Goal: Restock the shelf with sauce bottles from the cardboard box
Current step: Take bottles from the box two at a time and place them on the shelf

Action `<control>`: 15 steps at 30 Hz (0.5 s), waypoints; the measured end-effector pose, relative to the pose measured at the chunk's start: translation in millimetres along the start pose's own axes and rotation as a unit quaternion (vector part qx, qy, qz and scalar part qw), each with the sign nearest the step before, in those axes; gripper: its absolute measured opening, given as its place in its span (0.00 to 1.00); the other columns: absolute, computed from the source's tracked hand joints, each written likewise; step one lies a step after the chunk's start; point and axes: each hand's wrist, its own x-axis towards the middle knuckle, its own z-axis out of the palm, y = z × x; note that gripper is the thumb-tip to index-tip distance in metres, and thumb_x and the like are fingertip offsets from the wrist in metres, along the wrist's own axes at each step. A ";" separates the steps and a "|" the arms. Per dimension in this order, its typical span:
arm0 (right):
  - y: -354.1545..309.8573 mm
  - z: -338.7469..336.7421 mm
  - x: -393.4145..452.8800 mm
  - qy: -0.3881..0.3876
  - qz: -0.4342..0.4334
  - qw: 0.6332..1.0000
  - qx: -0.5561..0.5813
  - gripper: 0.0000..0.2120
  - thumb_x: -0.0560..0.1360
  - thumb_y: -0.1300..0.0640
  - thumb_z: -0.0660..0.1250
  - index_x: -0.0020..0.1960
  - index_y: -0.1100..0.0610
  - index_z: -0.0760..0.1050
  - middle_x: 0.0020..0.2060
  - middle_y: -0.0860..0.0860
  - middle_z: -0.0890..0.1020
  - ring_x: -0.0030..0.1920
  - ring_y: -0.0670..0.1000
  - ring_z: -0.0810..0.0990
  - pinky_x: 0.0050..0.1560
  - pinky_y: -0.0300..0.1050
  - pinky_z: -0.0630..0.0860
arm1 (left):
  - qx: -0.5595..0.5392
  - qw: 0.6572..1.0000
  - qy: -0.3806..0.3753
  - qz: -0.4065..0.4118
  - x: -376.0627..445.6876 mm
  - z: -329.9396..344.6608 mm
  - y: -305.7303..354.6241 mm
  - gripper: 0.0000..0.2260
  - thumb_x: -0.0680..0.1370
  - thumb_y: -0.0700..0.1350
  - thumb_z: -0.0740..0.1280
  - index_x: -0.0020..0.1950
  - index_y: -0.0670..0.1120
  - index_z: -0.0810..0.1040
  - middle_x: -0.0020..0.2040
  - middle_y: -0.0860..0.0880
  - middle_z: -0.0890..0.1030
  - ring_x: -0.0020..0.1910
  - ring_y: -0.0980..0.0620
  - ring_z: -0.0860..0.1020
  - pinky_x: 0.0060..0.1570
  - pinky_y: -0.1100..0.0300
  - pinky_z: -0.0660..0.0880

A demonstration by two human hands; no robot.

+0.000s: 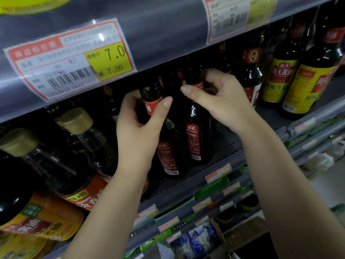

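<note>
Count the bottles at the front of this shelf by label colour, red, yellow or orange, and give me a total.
Red label: 3
Yellow label: 2
Orange label: 2
Total: 7

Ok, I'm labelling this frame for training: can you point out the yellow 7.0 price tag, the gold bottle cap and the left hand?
yellow 7.0 price tag [110, 59]: head view, on the yellow price patch.
gold bottle cap [75, 118]: head view, cap's side.
left hand [139, 128]: head view, on the palm.
</note>
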 end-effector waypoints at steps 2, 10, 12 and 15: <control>-2.8 -1.9 1.7 -0.006 -0.006 1.000 0.011 0.07 0.71 0.57 0.73 0.49 0.54 0.81 0.45 0.47 0.84 0.49 0.42 0.83 0.49 0.33 0.76 | -0.014 0.999 0.030 0.006 -1.0 2.5 -1.9 0.10 0.74 0.49 0.72 0.52 0.47 0.77 0.48 0.52 0.83 0.52 0.51 0.82 0.59 0.48 0.78; 9.1 -22.7 1.3 -0.024 0.018 0.995 0.093 0.12 0.75 0.61 0.68 0.58 0.62 0.76 0.51 0.56 0.84 0.54 0.51 0.83 0.59 0.46 0.78 | -0.049 0.998 -0.027 0.011 -0.3 8.6 -6.0 0.07 0.78 0.46 0.66 0.55 0.49 0.79 0.51 0.52 0.83 0.54 0.56 0.81 0.56 0.63 0.76; 10.9 -26.1 -2.4 -0.038 0.020 0.995 0.086 0.14 0.78 0.58 0.64 0.62 0.62 0.75 0.55 0.55 0.83 0.58 0.50 0.81 0.62 0.46 0.76 | -0.001 0.998 -0.051 0.027 1.5 6.5 -7.1 0.07 0.78 0.53 0.64 0.54 0.58 0.78 0.54 0.54 0.80 0.58 0.58 0.78 0.61 0.63 0.73; 10.7 -23.2 -7.6 -0.036 0.032 0.997 0.068 0.13 0.77 0.56 0.66 0.61 0.55 0.74 0.54 0.46 0.82 0.56 0.42 0.80 0.56 0.36 0.76 | 0.076 0.994 -0.047 0.055 1.2 6.1 -6.4 0.06 0.76 0.58 0.59 0.51 0.65 0.74 0.53 0.58 0.75 0.57 0.65 0.74 0.63 0.65 0.70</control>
